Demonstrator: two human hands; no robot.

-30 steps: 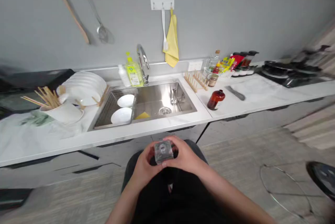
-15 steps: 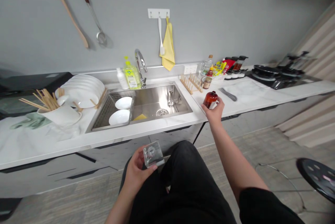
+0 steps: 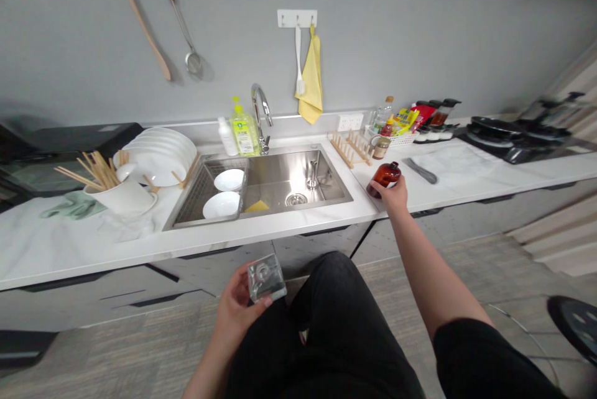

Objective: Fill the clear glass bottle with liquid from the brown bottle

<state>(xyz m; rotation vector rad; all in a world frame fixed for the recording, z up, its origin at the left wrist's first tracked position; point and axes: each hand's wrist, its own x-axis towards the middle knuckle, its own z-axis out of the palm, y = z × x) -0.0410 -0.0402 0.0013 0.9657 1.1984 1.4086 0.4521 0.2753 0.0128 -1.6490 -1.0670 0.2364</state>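
Held over my lap, a clear square glass piece (image 3: 267, 278) is in the grip of my left hand (image 3: 237, 301), thumb at its lower edge and fingers along its left side. Whether it is hollow I cannot make out. At the counter's front edge, right of the sink, my right hand (image 3: 395, 195) is closed on an amber bottle (image 3: 384, 175) with a dark neck and a pale label. The bottle tilts, its neck towards the upper right. Whether it touches the counter I cannot tell. A grey utensil-like strip (image 3: 420, 171) lies to its right, and a wooden rack (image 3: 351, 149) stands behind.
The steel sink (image 3: 280, 212) holds two white bowls in a basket on its left. Left of it are stacked plates (image 3: 156, 153) and a white chopstick holder (image 3: 122, 196). Soap bottles (image 3: 244, 132) and the tap (image 3: 261, 114) stand behind. A dark stool (image 3: 576, 327) is at right.
The amber bottle has tipped over from nearly upright to a slant in my right hand. My left hand keeps the glass piece over my lap. The view has shifted slightly left.
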